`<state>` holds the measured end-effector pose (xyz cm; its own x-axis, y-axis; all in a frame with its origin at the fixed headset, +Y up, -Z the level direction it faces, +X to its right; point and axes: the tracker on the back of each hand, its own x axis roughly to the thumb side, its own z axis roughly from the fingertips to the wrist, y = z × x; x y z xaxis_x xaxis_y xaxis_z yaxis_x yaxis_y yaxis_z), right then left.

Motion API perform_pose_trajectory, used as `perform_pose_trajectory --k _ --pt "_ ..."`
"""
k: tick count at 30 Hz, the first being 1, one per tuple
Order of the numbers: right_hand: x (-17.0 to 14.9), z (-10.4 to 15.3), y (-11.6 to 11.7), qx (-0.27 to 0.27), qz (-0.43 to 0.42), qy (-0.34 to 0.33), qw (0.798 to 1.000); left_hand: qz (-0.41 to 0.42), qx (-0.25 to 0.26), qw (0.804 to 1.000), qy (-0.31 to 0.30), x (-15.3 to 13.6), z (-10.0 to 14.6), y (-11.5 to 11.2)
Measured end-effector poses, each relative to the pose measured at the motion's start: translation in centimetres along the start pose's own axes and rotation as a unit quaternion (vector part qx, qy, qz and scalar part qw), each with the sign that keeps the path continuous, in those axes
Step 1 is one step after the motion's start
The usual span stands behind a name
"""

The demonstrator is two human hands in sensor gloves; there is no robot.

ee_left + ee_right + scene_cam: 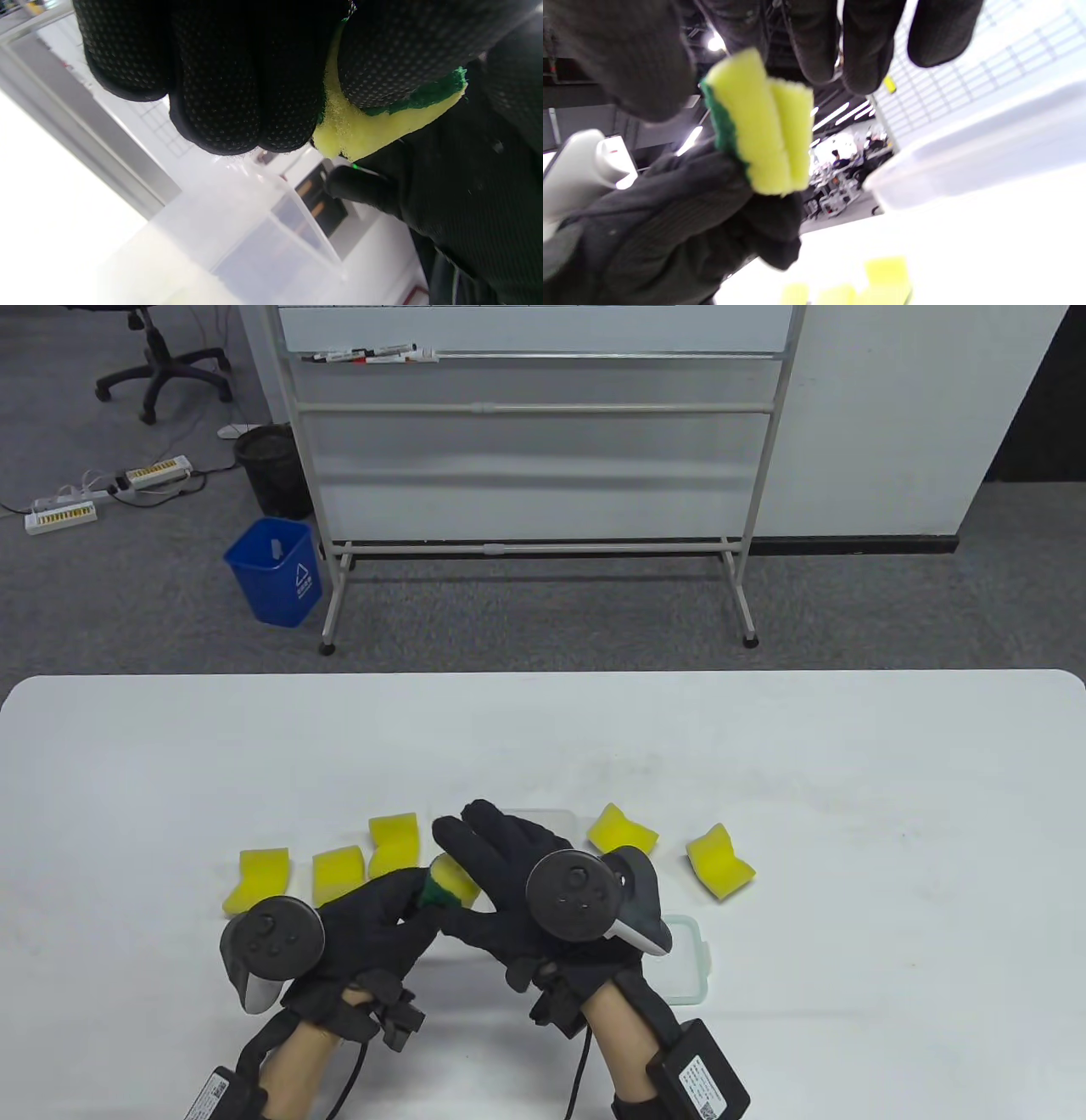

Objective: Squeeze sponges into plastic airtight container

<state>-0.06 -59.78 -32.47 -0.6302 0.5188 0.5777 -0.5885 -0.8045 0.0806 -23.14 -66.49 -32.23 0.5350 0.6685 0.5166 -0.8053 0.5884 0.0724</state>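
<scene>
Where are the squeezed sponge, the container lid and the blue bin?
squeezed sponge (763,140), right wrist view, yellow folded face.
container lid (691,954), table view, right rim.
blue bin (271,577), table view, front wall.

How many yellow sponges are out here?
6: three in a row at table left, two right of the hands, one folded in the left hand. Hands may hide more.

left hand (373,925) pinching sponge (445,885), right hand (517,891) over it
</scene>
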Motion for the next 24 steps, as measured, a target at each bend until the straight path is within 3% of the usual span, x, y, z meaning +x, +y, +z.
perform_pose_trajectory --k 2,10,17,20,24 --pt "0.2 -0.2 0.2 0.014 0.01 -0.005 1.0 -0.012 -0.004 1.0 -0.015 0.3 0.0 -0.1" --pt "0.8 0.1 -0.3 -0.075 0.057 -0.017 0.995 -0.034 -0.005 0.999 -0.016 0.5 0.1 -0.6" --pt "-0.4 1.3 -2.6 -0.232 0.111 0.036 0.966 -0.139 0.001 0.99 0.023 -0.5 0.2 -0.4" --pt "-1.5 1.5 -2.8 -0.243 0.126 0.071 0.959 -0.198 0.012 0.979 0.047 -1.2 0.3 0.1" --pt "-3.0 1.0 -2.0 -0.211 0.136 0.095 0.963 -0.267 0.037 0.958 0.094 -2.5 0.3 1.7"
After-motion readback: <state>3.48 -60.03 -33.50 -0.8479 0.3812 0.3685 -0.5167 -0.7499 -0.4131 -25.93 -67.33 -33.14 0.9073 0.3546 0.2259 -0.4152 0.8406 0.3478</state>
